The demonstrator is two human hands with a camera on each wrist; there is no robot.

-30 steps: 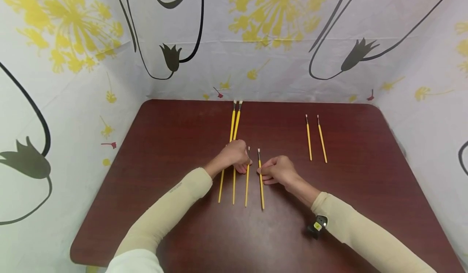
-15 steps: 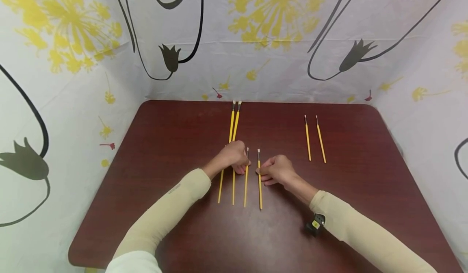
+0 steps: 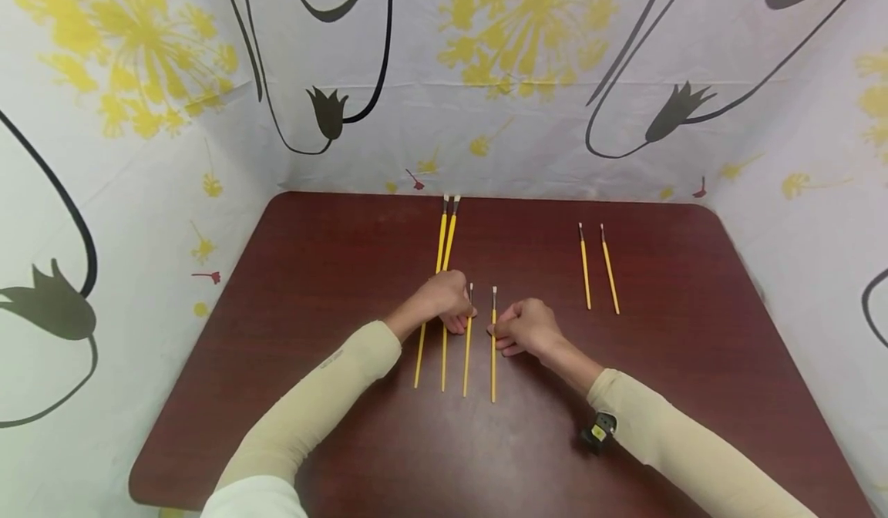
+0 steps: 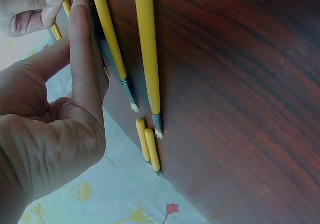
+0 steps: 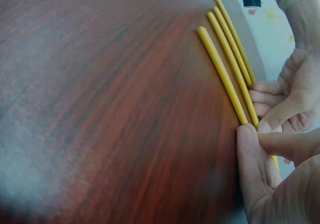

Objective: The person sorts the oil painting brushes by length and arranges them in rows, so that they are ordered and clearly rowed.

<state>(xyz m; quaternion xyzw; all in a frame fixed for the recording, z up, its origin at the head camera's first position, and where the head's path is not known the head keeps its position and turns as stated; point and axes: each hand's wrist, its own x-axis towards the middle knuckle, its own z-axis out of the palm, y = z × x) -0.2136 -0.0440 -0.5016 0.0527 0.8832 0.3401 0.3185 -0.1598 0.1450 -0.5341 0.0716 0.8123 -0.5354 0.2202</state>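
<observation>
From my seat I see the left hand (image 3: 447,298) and the right hand (image 3: 530,325) near each other but apart, each seeming to pinch a paintbrush between thumb and finger: the inner brush (image 3: 468,356) at the left fingertips, the outer brush (image 3: 493,368) at the right. Both lie lengthwise on the surface (image 3: 312,256), bristles pointing away, handles reaching back toward the person. To the left hand's left and partly beneath it run two long brushes (image 3: 444,360); beyond it lies a far pair (image 3: 451,233), and two short brushes (image 3: 610,275) sit beyond the right hand, off to its right. I'd expect all of them to be light and stiff, with smooth yellow handles that could roll or skid at a careless nudge. I'd take hold where these fingers are, on the upper handle behind the dark collar, pressing gently and sparing the soft bristles.
</observation>
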